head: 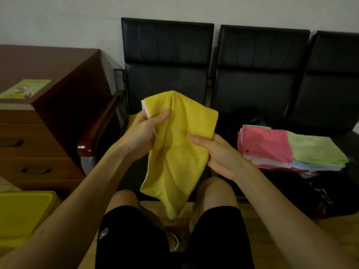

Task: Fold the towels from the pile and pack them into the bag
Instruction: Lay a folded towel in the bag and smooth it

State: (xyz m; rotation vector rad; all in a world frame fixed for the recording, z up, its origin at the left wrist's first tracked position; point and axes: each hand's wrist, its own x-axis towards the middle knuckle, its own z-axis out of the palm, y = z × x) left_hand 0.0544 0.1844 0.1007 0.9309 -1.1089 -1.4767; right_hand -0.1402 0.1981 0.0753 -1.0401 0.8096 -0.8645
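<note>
A yellow towel [180,148] hangs in the air in front of the left black seat, doubled over, its lower corner drooping between my knees. My left hand [144,133] grips its upper left edge with the thumb on the front. My right hand [217,154] holds its right edge, thumb laid across the cloth. On the middle seat lies a stack of folded towels [291,150], pink and light green on top, pale blue and pink below. A dark bag [303,193] sits under and in front of that stack, partly hidden by it.
A row of black padded seats [167,61] stands against the wall. A brown wooden drawer cabinet [35,133] is at the left, with a green leaflet [25,89] on top. A yellow lidded bin [21,216] stands at the lower left. My knees in black shorts are below.
</note>
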